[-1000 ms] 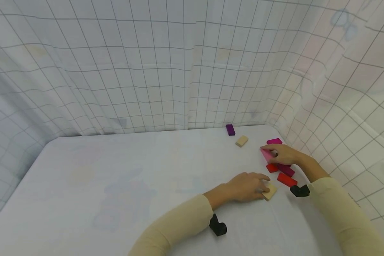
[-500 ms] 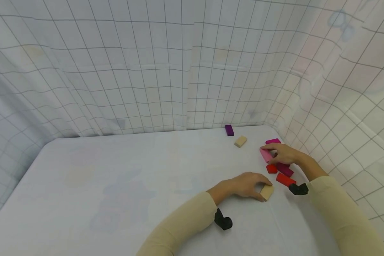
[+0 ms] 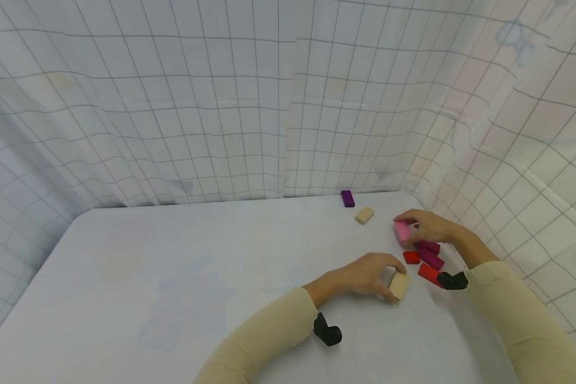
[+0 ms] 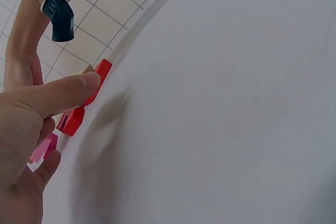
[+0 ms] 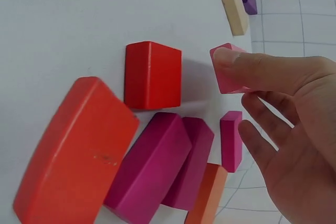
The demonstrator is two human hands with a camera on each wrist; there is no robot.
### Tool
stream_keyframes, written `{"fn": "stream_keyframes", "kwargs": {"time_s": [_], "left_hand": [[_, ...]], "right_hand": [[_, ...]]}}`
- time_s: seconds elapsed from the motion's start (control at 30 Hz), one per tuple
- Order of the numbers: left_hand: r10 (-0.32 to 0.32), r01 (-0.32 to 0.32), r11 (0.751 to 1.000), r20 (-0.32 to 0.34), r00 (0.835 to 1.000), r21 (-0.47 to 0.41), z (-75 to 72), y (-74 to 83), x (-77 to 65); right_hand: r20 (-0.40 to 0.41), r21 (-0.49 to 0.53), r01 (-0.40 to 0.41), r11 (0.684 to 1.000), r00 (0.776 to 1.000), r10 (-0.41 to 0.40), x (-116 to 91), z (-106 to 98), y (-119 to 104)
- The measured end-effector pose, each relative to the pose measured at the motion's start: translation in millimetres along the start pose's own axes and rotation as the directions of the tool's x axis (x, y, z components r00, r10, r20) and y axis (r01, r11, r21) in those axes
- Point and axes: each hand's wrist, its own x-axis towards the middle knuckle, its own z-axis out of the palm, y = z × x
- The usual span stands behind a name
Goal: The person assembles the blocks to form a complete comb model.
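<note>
My left hand (image 3: 367, 274) pinches a plain wooden block (image 3: 399, 286) between thumb and fingers, close over the table. From the left wrist, the thumb hides most of that block. My right hand (image 3: 427, 226) grips a pink block (image 3: 402, 231) by its ends, and the right wrist view shows the thumb lying across the pink block (image 5: 224, 76). Beside it stand a small red block (image 5: 152, 74), a longer red block (image 5: 73, 150) and two dark magenta blocks (image 5: 149, 166). A bright pink block (image 5: 231, 140) and an orange block (image 5: 209, 198) lie beyond.
Farther back on the white table (image 3: 197, 298) lie another plain wooden block (image 3: 365, 215) and a purple block (image 3: 348, 199). A white gridded curtain (image 3: 211, 117) hangs along the back and right edges.
The left fingers have gone from resting on the plain block to pinching its ends, and it has shifted slightly left. The right hand has raised the pink block slightly, covering the bright pink one behind.
</note>
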Motion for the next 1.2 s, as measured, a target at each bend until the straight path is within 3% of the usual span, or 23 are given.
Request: {"fn": "stream_keyframes", "kwargs": {"time_s": [0.17,0.6,1.2], "left_hand": [[-0.030,0.029,0.999,-0.029,0.999,-0.043,-12.8,-4.1,-14.5],[-0.052,0.038,0.995,-0.167,0.985,-0.087,-72.3,-21.7,-64.7],[-0.172,0.135,0.983,-0.353,0.920,-0.126,-119.1,-55.3,-150.7]], "right_hand": [[-0.011,0.001,0.021,1.000,1.000,-0.021,-1,-5,-8],[-0.018,0.012,0.096,0.995,0.995,-0.095,11,-16,-48],[-0.038,0.005,0.176,0.984,0.984,-0.176,53,-2,-107]]}}
